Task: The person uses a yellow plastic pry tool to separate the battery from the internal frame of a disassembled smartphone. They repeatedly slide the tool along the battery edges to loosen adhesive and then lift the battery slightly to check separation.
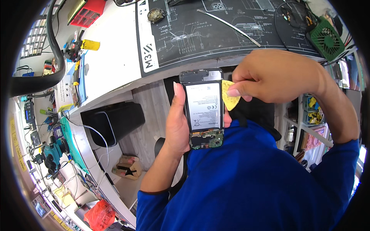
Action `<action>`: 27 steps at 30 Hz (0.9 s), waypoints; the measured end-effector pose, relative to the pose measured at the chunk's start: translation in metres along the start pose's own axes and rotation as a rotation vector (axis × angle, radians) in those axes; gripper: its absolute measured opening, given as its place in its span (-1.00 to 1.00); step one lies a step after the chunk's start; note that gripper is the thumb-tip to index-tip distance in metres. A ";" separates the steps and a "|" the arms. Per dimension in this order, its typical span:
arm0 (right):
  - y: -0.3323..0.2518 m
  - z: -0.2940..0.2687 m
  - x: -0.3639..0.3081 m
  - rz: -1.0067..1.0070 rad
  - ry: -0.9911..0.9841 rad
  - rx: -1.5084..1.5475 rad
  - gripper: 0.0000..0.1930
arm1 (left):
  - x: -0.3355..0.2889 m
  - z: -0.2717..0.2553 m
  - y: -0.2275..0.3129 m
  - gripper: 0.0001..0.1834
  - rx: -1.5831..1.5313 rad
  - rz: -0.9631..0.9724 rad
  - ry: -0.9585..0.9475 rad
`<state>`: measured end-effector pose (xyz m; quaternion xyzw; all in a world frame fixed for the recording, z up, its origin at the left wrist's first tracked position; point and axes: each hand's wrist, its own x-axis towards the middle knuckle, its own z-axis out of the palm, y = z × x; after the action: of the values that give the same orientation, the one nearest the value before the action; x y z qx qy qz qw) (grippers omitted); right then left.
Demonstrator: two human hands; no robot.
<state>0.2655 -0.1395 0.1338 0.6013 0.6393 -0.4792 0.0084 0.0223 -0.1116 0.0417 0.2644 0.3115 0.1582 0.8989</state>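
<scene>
An opened phone [204, 106] lies upright in my left hand [176, 119], its back cover off. The thumb rests along its left edge and fingertips show at the right edge. A white-labelled battery [203, 104] fills its middle, with a green circuit board [207, 140] at the end nearest me and a dark plastic part at the far end. My right hand [256, 79] pinches a yellow pry pick [230, 96] between thumb and fingers. The pick's edge meets the phone's right side; whether its tip is in the seam, I cannot tell.
Beyond my hands is a white bench with a dark printed work mat [185, 46]. On it lie a metal spudger [229, 27], a round watch-like part [155, 15] and a green fan [325, 38]. A black bin [111, 123] and cardboard box [128, 167] stand below left.
</scene>
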 end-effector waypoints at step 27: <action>0.026 0.072 0.041 -0.357 0.151 1.616 -0.53 | 0.004 -0.015 0.048 -0.28 -0.309 -0.123 -0.330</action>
<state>0.2339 -0.1581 0.0549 0.3423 0.1828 -0.7432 -0.5451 0.0101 -0.0654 0.0576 0.1264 0.1480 0.1034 0.9754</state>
